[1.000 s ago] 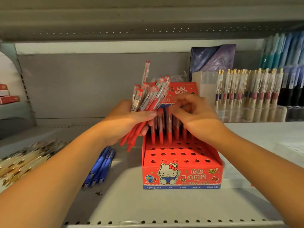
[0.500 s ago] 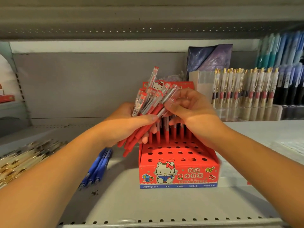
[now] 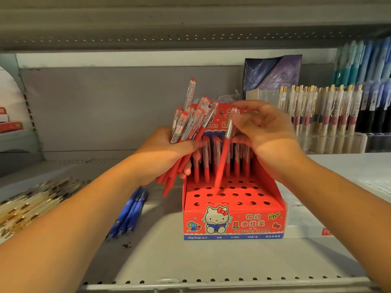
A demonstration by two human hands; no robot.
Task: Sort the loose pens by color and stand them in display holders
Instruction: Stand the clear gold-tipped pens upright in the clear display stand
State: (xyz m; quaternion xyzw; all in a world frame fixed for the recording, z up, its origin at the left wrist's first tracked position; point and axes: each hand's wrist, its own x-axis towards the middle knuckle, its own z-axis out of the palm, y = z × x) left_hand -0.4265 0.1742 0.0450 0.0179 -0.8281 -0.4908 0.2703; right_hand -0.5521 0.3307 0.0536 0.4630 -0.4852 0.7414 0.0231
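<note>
One red pen (image 3: 224, 153) pinched in right hand (image 3: 267, 132), tip just above holder (image 3: 232, 220) holes; left hand (image 3: 167, 153), 10 o'clock of holder, grips bundle (image 3: 190, 125). Best: straighten pen, seat in free hole beside filled row.

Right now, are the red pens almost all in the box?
Not yet. Some red pens stand at the back of the red holder. The right hand pinches a single red pen, tip near the holes; the left hand grips a bunch more. The front holes are empty, and blue pens and gold-clipped pens lie loose on the shelf.
</note>
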